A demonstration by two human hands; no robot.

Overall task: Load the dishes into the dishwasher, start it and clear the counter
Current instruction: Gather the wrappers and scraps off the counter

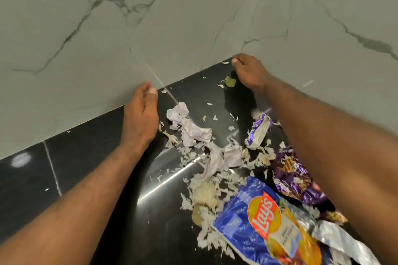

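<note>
Counter (86, 168): black, polished, running back to a marble-look wall (172, 17). No dishes or dishwasher are in view.

1. Lay's crisp bag (265, 226): blue, flattened, at the near edge.
2. Purple foil wrapper (295, 178): crumpled, just behind the bag and partly under the right forearm.
3. Papery peel scraps (204, 189): a pale drift from beside the bag toward the middle, thinning to stray flecks near the back edge.
4. Crumpled paper (189, 129): greyish, mid-counter, between the two arms.
5. Small purple-and-white wrapper (258, 131): twisted, beside the right forearm.
6. Left hand (140, 114): set on its edge on the counter with fingers straight and together and tips at the back edge. It holds nothing and probably serves as a barrier to rake litter inward.
7. Green leaf scrap (230, 82): just beside the right hand.
8. Right hand (247, 71): farthest back, where counter meets wall, with fingers bent downward. Whether they pinch a scrap cannot be told; it probably reaches for the last bits.
</note>
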